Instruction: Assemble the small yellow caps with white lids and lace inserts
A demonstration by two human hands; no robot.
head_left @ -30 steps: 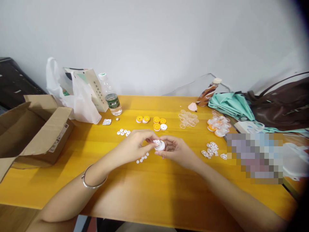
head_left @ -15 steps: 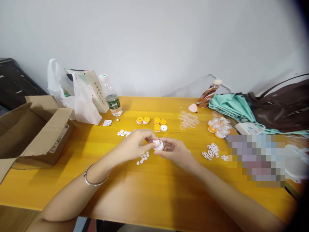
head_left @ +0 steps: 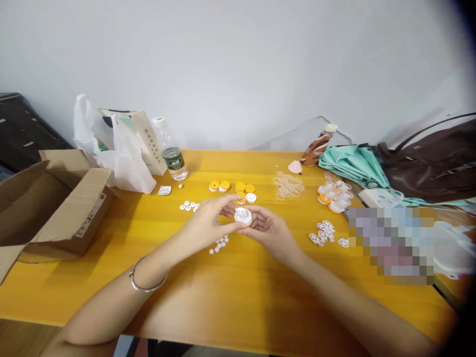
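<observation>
A round white plastic piece with an orange lower edge (head_left: 243, 216) is held up between my two hands above the table. My right hand (head_left: 275, 234) grips its right side with thumb and curled fingers. At its left edge, the thumb of my left hand (head_left: 208, 219) presses low while the fingers arch above. A small raised white part shows on top of the piece; its details are too small to tell. Just behind are orange and white round cases (head_left: 250, 189). Small white discs (head_left: 218, 246) lie below my left hand, partly covered by it.
White perforated plates (head_left: 325, 232) and clear rings (head_left: 288, 186) lie to the right, near a pile of bagged parts (head_left: 336, 196). A cardboard box (head_left: 85, 213) and water bottle (head_left: 174, 158) stand left. A brown bag (head_left: 431, 168) sits at far right.
My left fingers have parted from the top of the white piece and lifted slightly, uncovering more of it. The piece has tilted a little and shows its top face. My right hand keeps its grip.
</observation>
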